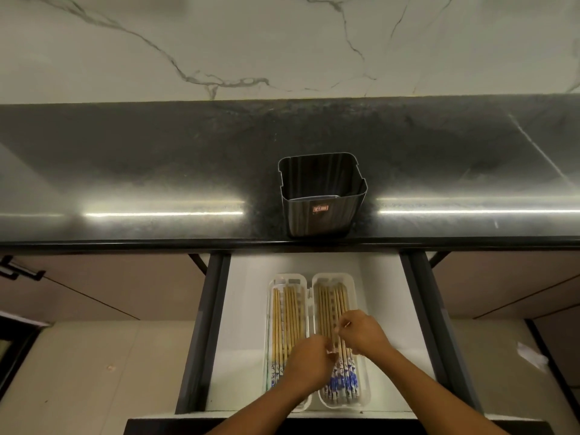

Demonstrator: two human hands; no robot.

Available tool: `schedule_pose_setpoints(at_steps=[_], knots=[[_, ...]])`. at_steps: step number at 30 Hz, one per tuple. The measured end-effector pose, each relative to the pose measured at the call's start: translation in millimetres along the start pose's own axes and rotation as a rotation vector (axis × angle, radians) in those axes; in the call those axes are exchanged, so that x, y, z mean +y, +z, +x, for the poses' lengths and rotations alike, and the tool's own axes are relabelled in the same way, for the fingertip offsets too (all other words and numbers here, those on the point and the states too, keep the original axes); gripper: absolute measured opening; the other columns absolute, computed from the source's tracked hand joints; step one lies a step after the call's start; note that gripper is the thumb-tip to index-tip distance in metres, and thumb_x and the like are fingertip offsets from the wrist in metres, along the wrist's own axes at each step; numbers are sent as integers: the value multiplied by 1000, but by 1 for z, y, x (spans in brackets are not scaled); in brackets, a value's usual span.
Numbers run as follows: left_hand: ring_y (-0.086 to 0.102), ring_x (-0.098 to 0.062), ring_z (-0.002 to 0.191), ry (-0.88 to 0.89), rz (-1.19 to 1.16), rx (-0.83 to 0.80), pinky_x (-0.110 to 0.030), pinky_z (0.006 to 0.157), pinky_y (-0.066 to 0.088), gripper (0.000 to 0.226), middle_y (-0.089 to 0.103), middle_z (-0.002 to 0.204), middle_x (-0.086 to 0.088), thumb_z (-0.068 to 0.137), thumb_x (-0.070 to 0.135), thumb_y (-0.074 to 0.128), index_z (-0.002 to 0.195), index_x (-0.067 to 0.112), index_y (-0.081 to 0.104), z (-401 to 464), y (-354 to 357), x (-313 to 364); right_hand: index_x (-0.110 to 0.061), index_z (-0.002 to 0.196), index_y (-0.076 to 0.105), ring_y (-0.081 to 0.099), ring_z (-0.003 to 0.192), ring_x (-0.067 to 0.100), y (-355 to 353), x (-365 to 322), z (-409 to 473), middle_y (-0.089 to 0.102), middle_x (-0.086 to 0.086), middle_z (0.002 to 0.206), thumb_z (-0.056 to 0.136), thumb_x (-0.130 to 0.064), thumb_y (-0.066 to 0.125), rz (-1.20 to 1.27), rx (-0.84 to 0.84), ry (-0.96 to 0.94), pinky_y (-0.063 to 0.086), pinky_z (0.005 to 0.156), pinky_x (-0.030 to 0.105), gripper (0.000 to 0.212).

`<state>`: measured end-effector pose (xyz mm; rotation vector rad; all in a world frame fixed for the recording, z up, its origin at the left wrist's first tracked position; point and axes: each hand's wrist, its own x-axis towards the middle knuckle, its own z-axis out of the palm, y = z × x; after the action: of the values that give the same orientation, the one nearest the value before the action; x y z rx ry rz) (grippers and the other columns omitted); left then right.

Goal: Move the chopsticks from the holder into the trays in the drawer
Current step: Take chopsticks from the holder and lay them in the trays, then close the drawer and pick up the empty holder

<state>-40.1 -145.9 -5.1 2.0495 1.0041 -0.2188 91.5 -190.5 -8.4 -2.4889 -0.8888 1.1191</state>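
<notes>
- Spanning the whole width, a dark polished stone countertop (125, 171) runs below a white veined marble wall (157, 32).
- Beneath its front edge, a white drawer (244, 309) with dark grey sides stands pulled open.
- A dark square ribbed holder (317, 221) stands upright at the counter's front edge, no sticks showing inside.
- Two clear plastic trays lie side by side in the drawer: left tray (270, 324), right tray (353, 284).
- Bamboo chopsticks (290, 315) with blue-patterned ends fill both trays lengthwise.
- Over the right tray, the right hand (364, 334) pinches a chopstick with curled fingers.
- The left hand (309, 361) is curled close beside it; I cannot tell what it holds.
</notes>
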Motion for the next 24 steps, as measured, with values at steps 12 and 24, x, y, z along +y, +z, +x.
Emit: schedule_pose_setpoints(at_steps=[12, 24], knots=[[65, -2, 77, 79, -17, -299, -25, 80, 55, 32, 71, 90, 8, 89, 46, 59, 101, 20, 73, -48, -69, -40, -26, 119, 65, 63, 106, 12, -27, 7, -83, 67, -2, 121, 81, -47, 67, -180, -581, -341, 52, 94, 29, 43], [63, -19, 99, 175, 197, -479, -28, 86, 50, 32, 68, 107, -4, 80, 34, 73, 105, 13, 69, -71, -61, -25, -17, 119, 64, 62, 97, 12, -8, 0, -110, 67, 2, 119, 83, -38, 69, -390, -445, -451, 46, 82, 17, 42]])
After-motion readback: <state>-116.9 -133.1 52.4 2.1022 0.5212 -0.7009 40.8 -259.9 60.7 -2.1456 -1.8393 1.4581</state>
